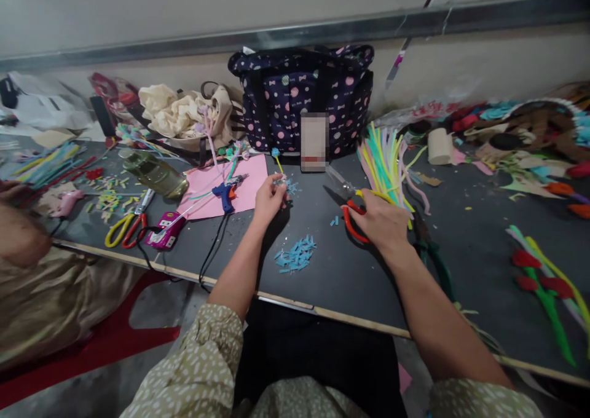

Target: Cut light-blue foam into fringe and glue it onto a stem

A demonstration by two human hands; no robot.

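Observation:
My left hand [270, 201] is closed in a pinch above the dark table. A thin yellow stem with a blue fuzzy tip [276, 152] rises from its fingertips. Blue clippings [291, 186] lie scattered by those fingers. In my right hand [385, 221] is a pair of scissors [354, 221] with red and yellow handles. Its blades are spread and point left, toward my other hand. A heap of short blue pieces [295, 255] lies on the table between my forearms, and a few more blue bits [334, 220] rest near the scissors.
A phone [314, 142] leans on a dark patterned bag [304, 98]. Pipe cleaners [385, 166] are bundled behind my right hand. A glue gun [225, 195] rests on pink paper [253, 181]; other scissors [129, 224] and a bottle [157, 173] stand left. A person's arm [21, 230] shows at far left.

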